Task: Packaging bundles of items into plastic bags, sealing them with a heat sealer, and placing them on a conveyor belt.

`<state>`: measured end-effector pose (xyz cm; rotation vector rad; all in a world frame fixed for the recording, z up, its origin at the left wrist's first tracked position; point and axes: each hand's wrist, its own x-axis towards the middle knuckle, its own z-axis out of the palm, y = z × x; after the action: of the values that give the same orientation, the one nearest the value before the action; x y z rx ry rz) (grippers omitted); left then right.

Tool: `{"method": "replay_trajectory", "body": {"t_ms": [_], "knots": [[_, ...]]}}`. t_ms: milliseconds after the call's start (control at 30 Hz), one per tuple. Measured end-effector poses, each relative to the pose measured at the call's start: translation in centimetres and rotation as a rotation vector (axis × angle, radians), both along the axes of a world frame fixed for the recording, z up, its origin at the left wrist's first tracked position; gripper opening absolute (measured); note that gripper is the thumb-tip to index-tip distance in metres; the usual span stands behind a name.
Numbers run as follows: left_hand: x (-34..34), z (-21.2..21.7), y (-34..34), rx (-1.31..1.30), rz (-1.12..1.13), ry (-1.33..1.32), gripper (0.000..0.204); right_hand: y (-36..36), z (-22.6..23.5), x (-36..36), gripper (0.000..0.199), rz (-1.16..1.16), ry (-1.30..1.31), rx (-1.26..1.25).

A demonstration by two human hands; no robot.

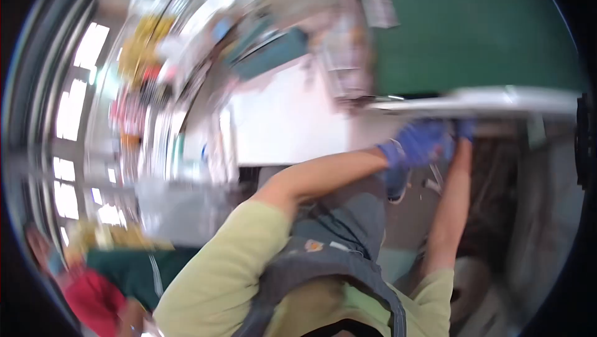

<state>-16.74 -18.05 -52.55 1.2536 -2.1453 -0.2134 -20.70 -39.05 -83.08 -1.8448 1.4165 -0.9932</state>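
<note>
My left hand (423, 142), in a blue glove, reaches across to the right, just below the pale edge (479, 100) of a green-topped table (472, 32). Close beside it is my right hand (464, 129), also blue-gloved and partly hidden by that edge. Motion smears the fingers of both hands, so I cannot make out whether they hold anything. A dark slim object (420, 95) lies along the table's near edge, just above the hands. Below them a shoe (396, 187) shows on the floor.
A white tabletop (289, 119) stands left of the hands, with a dark teal box-like thing (270, 54) on its far part. Blurred bags and papers pile up beyond. At the lower left is another person in a red top (96, 299). Bright windows (73, 110) line the left.
</note>
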Motion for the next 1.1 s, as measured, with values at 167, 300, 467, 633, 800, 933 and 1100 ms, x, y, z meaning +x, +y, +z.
{"method": "replay_trajectory", "body": {"t_ms": [167,300,467,633,800,933,1100], "knots": [[9.8,2.1,8.4,-0.045,-0.038,-0.084,0.030,1.7,0.6,-5.2,0.056,0.301,-0.861,0.401],[21.3,3.0,12.4,-0.105,0.076,-0.050,0.024,-6.7,9.3,-17.5,0.064,0.173,-1.179,0.536],[34.3,7.9,9.9,-0.001,0.475,-0.317,0.025,8.3,16.8,-8.4,0.057,-0.152,-1.258,0.542],[32.0,15.1,-6.2,-0.231,0.310,-0.021,0.028,12.4,26.7,-8.3,0.050,-0.388,-1.356,0.431],[27.2,17.0,-23.0,-0.186,0.044,0.073,0.030,13.4,30.7,-13.6,0.045,-0.571,-1.493,0.447],[23.0,16.9,-33.3,-0.027,0.181,0.020,0.029,11.2,41.1,-13.8,0.022,-1.194,-0.362,0.088],[20.7,14.4,-39.8,0.455,0.767,-0.034,0.041,-1.0,49.0,-14.0,0.015,-0.627,0.195,-0.131]]}}
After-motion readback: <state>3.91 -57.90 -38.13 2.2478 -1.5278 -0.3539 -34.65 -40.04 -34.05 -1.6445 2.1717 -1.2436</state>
